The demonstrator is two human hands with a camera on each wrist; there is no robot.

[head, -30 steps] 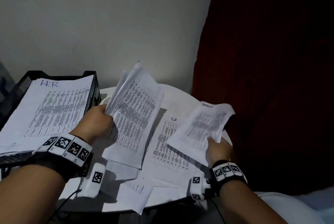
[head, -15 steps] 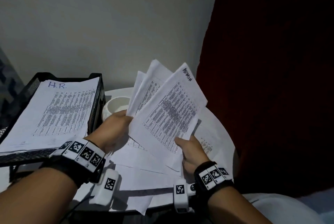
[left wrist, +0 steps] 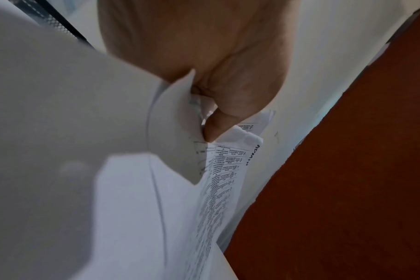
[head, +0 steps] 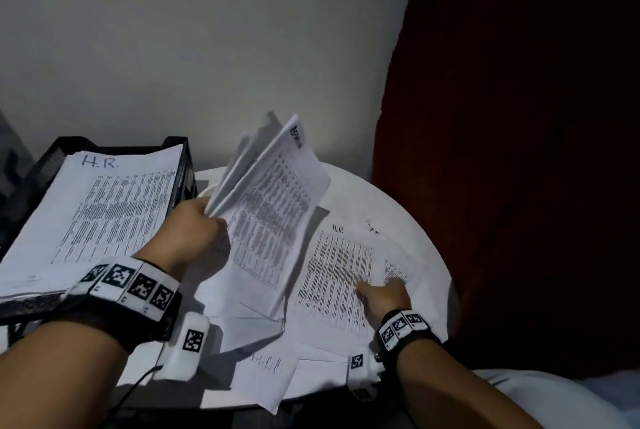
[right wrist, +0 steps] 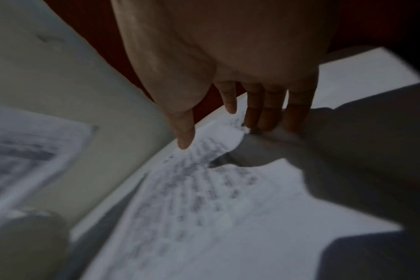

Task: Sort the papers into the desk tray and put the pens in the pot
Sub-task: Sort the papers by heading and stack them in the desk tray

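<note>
gripping a fanned sheaf (head: pixel 273 207), left hand (head: pixel 194 231); right hand (head: pixel 384 293) flat on sheets (head: pixel 339 276).

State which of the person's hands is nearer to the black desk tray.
Left. The left hand, gripping a fan of papers, is just beside the desk tray; the right hand reaches across the table's far side.

My left hand (head: pixel 199 231) hides the held sheets' (head: pixel 273 217) lower edge and most of the pot (head: pixel 207 190); right-wrist print's blurred.
</note>
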